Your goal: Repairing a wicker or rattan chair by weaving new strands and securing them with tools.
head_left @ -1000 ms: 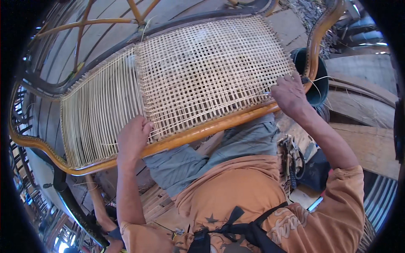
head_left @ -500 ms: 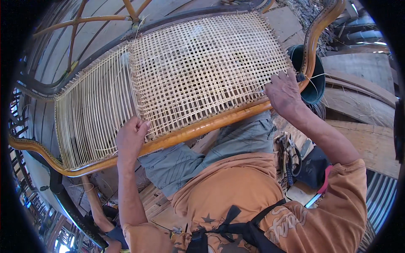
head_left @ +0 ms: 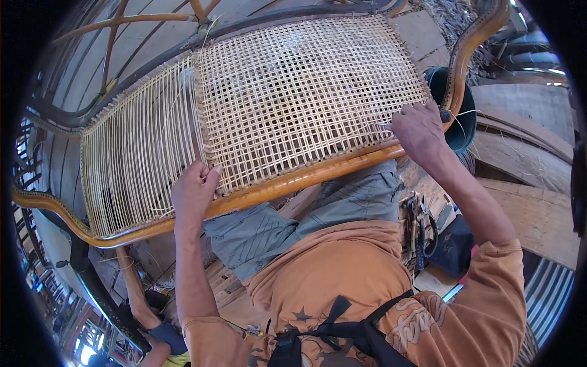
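Note:
A woven cane panel (head_left: 306,92) fills most of a wooden seat frame lying across my lap. Left of its divider, a section (head_left: 137,147) has strands running only lengthwise. My left hand (head_left: 197,191) is closed, thumb against bent fingers, at the divider's near end; whatever it pinches is hidden. Near the panel's right end, my right hand (head_left: 419,131) grips a slim pointed tool like an awl (head_left: 383,126). Its metal tip rests on or just above the weave, and a dark end (head_left: 446,114) sticks out past the knuckles.
A polished curved rail (head_left: 306,178) borders the near side. Beyond the right end stands a dark green bucket (head_left: 463,131). Hand tools (head_left: 422,226) lie right of my legs, with boards (head_left: 520,153) farther right. Another person's arm (head_left: 139,300) shows at lower left.
The view has shifted slightly. In my right hand the tool has turned to a flatter angle, and more of its tip shows. My left hand stays at the divider.

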Motion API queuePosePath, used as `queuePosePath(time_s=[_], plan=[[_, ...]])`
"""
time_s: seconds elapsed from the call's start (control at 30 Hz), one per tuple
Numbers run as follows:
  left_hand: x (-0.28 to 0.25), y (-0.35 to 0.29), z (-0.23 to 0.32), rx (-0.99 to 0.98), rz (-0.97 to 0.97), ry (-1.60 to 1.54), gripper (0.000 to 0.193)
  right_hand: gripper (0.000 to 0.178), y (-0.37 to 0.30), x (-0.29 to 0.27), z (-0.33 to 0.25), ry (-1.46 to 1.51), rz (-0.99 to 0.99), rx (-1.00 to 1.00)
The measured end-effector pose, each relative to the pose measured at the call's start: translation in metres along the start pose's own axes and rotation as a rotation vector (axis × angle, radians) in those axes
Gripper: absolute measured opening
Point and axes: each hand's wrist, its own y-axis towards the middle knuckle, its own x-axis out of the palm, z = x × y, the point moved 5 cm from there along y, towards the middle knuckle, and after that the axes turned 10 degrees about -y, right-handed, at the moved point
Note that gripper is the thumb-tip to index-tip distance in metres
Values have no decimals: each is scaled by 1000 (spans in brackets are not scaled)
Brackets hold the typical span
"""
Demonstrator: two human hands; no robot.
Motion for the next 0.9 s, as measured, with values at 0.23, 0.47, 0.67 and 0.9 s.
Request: queuePosePath(time_s=[0.23, 0.47, 0.67, 0.9], plan=[[3, 2, -6, -10, -12, -129, 36, 8, 11, -6, -30, 76, 38, -130], [2, 3, -8, -7, -15, -107, 37, 8, 21, -1, -46, -45, 72, -226], [-2, 0, -1, -20, 8, -68, 37, 5, 14, -5, -35, 81, 129, -138], [-1, 0, -1, -27, 11, -83, 38, 6, 25, -16, -58, 96, 112, -177]])
